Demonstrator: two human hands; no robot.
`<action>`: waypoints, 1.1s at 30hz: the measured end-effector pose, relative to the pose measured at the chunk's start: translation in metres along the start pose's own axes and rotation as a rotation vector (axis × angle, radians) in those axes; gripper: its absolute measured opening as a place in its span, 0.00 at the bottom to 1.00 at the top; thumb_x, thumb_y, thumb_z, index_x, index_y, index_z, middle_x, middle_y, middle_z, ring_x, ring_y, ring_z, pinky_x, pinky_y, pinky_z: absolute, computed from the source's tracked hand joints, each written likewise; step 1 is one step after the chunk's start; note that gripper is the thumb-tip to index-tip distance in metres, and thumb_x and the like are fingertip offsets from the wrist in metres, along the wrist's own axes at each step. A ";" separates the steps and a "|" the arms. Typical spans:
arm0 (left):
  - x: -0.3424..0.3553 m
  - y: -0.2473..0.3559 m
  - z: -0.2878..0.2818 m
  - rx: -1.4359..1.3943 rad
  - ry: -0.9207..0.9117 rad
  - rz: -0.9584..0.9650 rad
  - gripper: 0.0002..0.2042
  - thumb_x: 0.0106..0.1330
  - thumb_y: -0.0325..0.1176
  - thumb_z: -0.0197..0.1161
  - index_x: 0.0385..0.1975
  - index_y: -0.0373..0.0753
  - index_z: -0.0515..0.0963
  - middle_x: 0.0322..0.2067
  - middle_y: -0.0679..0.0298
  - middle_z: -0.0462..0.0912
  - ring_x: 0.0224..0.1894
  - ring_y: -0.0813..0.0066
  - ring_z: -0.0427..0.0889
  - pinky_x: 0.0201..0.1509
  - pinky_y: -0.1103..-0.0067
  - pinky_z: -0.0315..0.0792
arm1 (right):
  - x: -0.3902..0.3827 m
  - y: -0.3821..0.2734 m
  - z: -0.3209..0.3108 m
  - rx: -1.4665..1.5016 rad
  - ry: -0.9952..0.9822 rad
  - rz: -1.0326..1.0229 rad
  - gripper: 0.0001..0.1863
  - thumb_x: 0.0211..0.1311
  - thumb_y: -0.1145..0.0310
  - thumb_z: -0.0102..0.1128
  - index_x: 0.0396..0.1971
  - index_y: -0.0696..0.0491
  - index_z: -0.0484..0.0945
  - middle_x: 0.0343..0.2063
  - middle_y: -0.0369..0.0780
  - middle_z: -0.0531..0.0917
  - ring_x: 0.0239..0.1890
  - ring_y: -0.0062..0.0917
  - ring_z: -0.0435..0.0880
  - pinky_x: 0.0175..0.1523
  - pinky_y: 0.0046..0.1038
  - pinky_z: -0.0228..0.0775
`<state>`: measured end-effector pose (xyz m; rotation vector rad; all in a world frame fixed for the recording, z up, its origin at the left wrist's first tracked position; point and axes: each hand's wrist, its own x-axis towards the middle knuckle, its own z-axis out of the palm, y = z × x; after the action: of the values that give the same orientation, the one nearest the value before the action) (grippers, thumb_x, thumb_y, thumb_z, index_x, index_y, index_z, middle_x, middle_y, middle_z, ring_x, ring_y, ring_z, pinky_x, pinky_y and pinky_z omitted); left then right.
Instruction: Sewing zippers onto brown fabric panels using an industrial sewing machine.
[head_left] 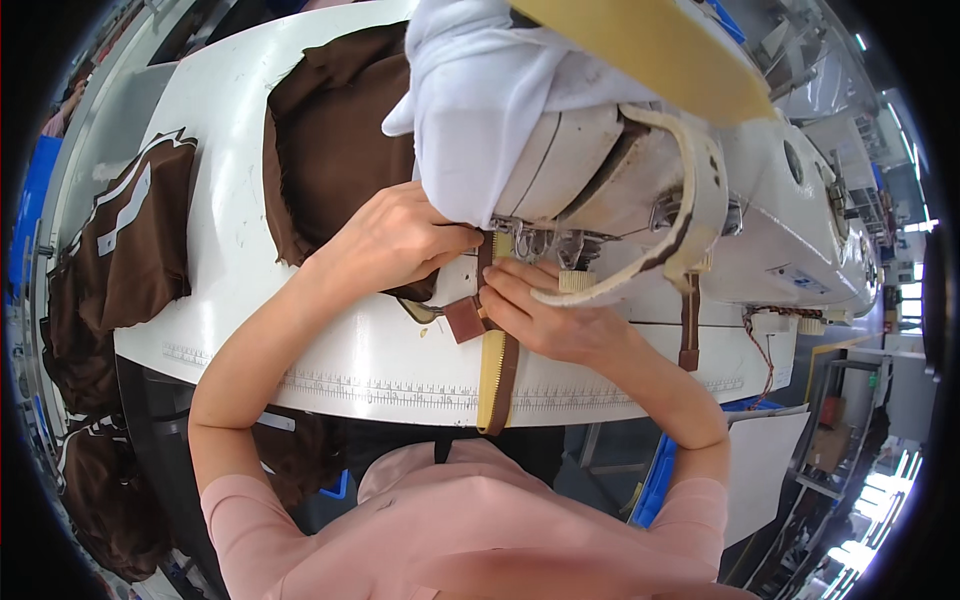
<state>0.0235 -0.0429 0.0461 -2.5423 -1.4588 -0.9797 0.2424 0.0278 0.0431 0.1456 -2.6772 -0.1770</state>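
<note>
A zipper (494, 378) with one yellow and one brown tape runs from under the sewing machine's needle area (525, 240) down over the table's front edge. My left hand (395, 240) is closed, thumb and forefinger pinched at the zipper's upper part, just left of the presser foot. Lower down, my right hand (550, 312) has its fingers bent together on the zipper from the right; its thumb is hidden. A small brown square piece (464, 320) lies against the zipper between the hands. Brown fabric (345, 140) lies behind my left hand, partly under the machine head.
White cloth (480, 110) drapes the machine head (580, 165), and a cream curved strap (705, 190) hangs at its right. Folded brown pieces (150, 230) hang off the table's left side. A printed ruler (390, 388) follows the front edge. A short brown strip (690, 325) lies at right.
</note>
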 end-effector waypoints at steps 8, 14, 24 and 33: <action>0.001 -0.003 -0.014 -0.078 -0.076 -0.196 0.07 0.52 0.27 0.66 0.32 0.37 0.82 0.31 0.59 0.80 0.37 0.60 0.78 0.44 0.70 0.73 | -0.012 -0.001 0.008 0.237 -0.003 0.538 0.14 0.48 0.76 0.57 0.37 0.51 0.81 0.36 0.37 0.83 0.41 0.29 0.80 0.45 0.33 0.72; -0.014 -0.002 -0.019 -0.004 -0.087 -0.240 0.10 0.54 0.27 0.64 0.36 0.36 0.82 0.35 0.62 0.81 0.42 0.62 0.77 0.48 0.70 0.71 | -0.032 0.021 0.013 1.472 0.230 0.964 0.09 0.57 0.72 0.58 0.38 0.58 0.78 0.39 0.44 0.77 0.45 0.28 0.76 0.52 0.30 0.67; -0.017 0.020 -0.012 0.172 -0.021 0.125 0.10 0.44 0.28 0.61 0.29 0.38 0.79 0.29 0.66 0.78 0.36 0.69 0.77 0.44 0.75 0.71 | -0.001 -0.022 0.003 0.659 0.054 0.824 0.03 0.50 0.75 0.57 0.26 0.55 0.77 0.27 0.42 0.78 0.34 0.37 0.77 0.40 0.37 0.71; -0.009 -0.007 -0.001 0.337 -0.054 -0.035 0.11 0.50 0.28 0.62 0.35 0.41 0.81 0.40 0.63 0.77 0.53 0.64 0.70 0.64 0.63 0.57 | 0.001 -0.006 0.011 0.476 0.105 0.495 0.12 0.53 0.70 0.58 0.37 0.58 0.80 0.38 0.42 0.81 0.40 0.40 0.77 0.48 0.38 0.70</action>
<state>0.0146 -0.0466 0.0398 -2.3231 -1.5355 -0.6094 0.2368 0.0228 0.0327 -0.3513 -2.5100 0.6035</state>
